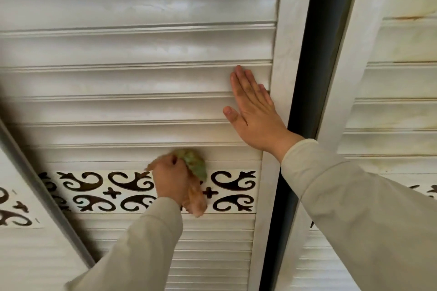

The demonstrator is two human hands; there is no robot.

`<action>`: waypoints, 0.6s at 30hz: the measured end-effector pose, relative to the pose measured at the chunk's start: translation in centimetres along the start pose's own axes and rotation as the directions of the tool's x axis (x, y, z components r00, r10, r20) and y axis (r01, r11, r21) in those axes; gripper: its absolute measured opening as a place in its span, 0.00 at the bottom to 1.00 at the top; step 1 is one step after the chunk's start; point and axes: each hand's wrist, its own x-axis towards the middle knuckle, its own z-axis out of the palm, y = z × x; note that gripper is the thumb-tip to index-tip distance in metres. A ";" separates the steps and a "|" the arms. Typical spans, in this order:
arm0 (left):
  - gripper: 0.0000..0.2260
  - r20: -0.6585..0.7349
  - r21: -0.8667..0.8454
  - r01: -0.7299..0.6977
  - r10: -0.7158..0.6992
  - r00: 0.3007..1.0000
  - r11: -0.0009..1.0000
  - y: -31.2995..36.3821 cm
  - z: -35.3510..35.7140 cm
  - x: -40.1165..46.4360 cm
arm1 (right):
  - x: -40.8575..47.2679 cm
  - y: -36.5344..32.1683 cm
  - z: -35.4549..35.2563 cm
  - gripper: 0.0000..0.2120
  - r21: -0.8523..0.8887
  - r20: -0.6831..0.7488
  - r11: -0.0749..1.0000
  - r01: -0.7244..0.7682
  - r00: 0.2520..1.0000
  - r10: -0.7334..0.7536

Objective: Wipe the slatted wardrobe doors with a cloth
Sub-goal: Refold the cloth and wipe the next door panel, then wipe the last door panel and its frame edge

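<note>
A white slatted wardrobe door (132, 82) fills the view, with broad slats above and a band of dark scroll cut-outs (234, 181) across its middle. My left hand (169, 178) is shut on a bunched green and orange cloth (195, 165), pressed against the lowest broad slat just above the cut-out band. The cloth's orange end hangs down over the band. My right hand (253, 111) lies flat and open on the slats near the door's right stile, fingers pointing up.
A dark vertical gap (307, 82) separates this door from a second slatted door (397, 92) on the right, which shows brownish stains. Another door panel with the same cut-outs (14, 208) overlaps at the lower left. Narrower slats (212, 255) run below the band.
</note>
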 end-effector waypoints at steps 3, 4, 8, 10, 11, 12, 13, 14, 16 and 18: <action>0.12 0.014 -0.311 0.173 -0.177 0.984 0.935 -0.7 -2.2 0.8 | -0.3 0.2 0.0 0.34 -0.022 -0.013 0.999 -0.031 0.999 0.031; 0.12 0.073 -0.375 0.211 -0.199 0.977 0.903 -0.5 -2.7 0.9 | -0.5 0.3 -0.1 0.34 -0.030 -0.015 0.999 -0.042 0.999 0.042; 0.09 0.320 -0.580 0.352 -0.192 0.928 0.735 1.4 -3.3 0.7 | -1.4 0.9 -0.6 0.33 -0.038 -0.022 0.993 -0.112 0.994 0.111; 0.07 0.461 -0.654 0.419 -0.107 0.881 0.630 2.3 -3.2 0.5 | -1.8 1.1 -0.8 0.32 -0.024 -0.026 0.985 -0.171 0.985 0.170; 0.07 0.512 -0.679 0.446 -0.059 0.857 0.583 3.0 -3.2 0.2 | -2.1 1.2 -1.1 0.32 -0.028 -0.028 0.979 -0.202 0.979 0.202; 0.09 0.553 -0.695 0.477 -0.024 0.833 0.537 3.6 -3.1 -0.1 | -2.3 1.4 -1.3 0.32 -0.031 -0.027 0.971 -0.236 0.972 0.235; 0.13 0.600 -0.692 0.518 0.000 0.800 0.503 4.5 -3.0 -0.7 | -2.6 1.6 -1.8 0.32 -0.034 -0.023 0.962 -0.270 0.963 0.269; 0.19 0.651 -0.675 0.563 0.026 0.758 0.477 5.3 -3.0 -1.1 | -2.9 1.5 -2.2 0.32 -0.034 -0.025 0.952 -0.303 0.953 0.303; 0.27 0.721 -0.643 0.623 0.078 0.688 0.446 7.5 -3.0 -2.3 | -3.6 1.2 -3.3 0.32 0.008 -0.055 0.938 -0.346 0.937 0.346; 0.29 0.757 -0.619 0.635 0.134 0.640 0.462 9.2 -2.6 -3.4 | -4.2 0.5 -4.8 0.30 0.205 -0.084 0.916 -0.346 0.926 0.368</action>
